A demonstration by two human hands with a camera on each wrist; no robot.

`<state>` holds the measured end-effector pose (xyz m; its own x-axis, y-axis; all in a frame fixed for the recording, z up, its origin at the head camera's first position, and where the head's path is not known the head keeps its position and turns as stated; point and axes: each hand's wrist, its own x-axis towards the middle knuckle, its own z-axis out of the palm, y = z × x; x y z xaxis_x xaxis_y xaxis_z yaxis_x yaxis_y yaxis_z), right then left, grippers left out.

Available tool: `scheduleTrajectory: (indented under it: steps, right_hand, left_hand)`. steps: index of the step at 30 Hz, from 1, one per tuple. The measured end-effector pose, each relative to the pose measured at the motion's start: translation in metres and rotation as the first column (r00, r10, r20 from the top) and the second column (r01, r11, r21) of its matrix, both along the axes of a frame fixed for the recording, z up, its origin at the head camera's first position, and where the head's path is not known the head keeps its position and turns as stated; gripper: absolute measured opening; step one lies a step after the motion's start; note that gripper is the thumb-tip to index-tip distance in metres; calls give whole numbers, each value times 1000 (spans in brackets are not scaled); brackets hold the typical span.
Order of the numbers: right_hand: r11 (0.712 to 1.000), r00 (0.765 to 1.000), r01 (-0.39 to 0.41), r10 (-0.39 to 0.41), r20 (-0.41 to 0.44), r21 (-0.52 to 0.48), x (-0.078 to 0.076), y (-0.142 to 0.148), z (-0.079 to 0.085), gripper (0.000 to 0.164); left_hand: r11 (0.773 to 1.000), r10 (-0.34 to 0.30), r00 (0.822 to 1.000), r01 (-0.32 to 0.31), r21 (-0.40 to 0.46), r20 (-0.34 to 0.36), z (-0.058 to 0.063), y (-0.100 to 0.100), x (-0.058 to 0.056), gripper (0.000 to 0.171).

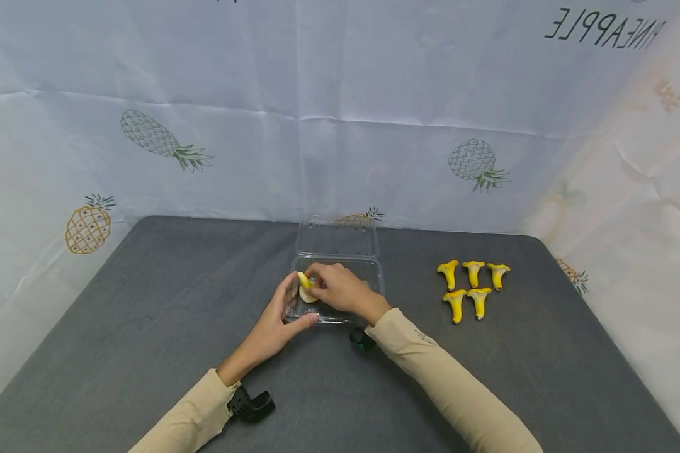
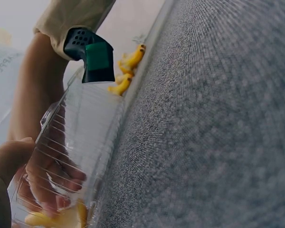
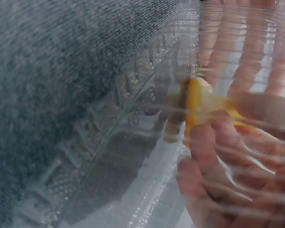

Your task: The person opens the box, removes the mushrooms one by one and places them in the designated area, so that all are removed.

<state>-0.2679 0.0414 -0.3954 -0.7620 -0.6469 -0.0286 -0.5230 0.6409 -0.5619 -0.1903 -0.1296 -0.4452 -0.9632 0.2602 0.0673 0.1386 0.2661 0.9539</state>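
A clear plastic clamshell container (image 1: pixel 381 280) lies on the grey table with its lid (image 1: pixel 337 240) folded back. My left hand (image 1: pixel 271 326) grips the container's near left corner, thumb at the front rim and fingers along the left wall. Reaching inside, my right hand (image 1: pixel 342 289) pinches a yellow mushroom (image 1: pixel 303 280) with a pale underside at the container's left end. In the right wrist view, the mushroom (image 3: pixel 194 111) shows through the ribbed plastic, its stem between the fingers. Reflections in the plastic make it hard to tell whether a second mushroom lies under it.
To the right of the container, several yellow mushrooms (image 1: pixel 473 274) lie in two rows on the table (image 1: pixel 164 302). A white curtain (image 1: pixel 340 163) printed with pineapples hangs behind the table's far edge. Black wrist devices (image 1: pixel 252 406) sit on both forearms.
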Motion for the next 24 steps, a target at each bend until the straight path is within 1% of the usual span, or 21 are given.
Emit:
scheduleTrajectory:
  steps: [4,8,11,15,19,24]
  right_hand:
    - [1000,1000,12,-12,11,3,1,2,2,25]
    - [1000,999,15,-15,33,-2,3,8,6,26]
    - [1000,999,14,-14,32,2,4,14,7,24]
    - [1000,999,9,-10,32,16,4,21,9,20]
    - [1000,999,-2,1,44,30,4,26,8,20]
    - [999,999,-15,14,30,29,5,29,8,16]
  left_hand:
    - [1000,7,1000,-7,-6,17,0,0,0,92]
    - [1000,9,1000,-8,-13,7,1,0,1,92]
    - [1000,7,1000,-7,-13,0,1,0,1,92]
    - [1000,11,1000,-11,-17,8,1,1,1,93]
    - [1000,17,1000,-17,-12,8,0,1,1,92]
    - [1000,17,1000,-17,-7,4,-1,1,0,92]
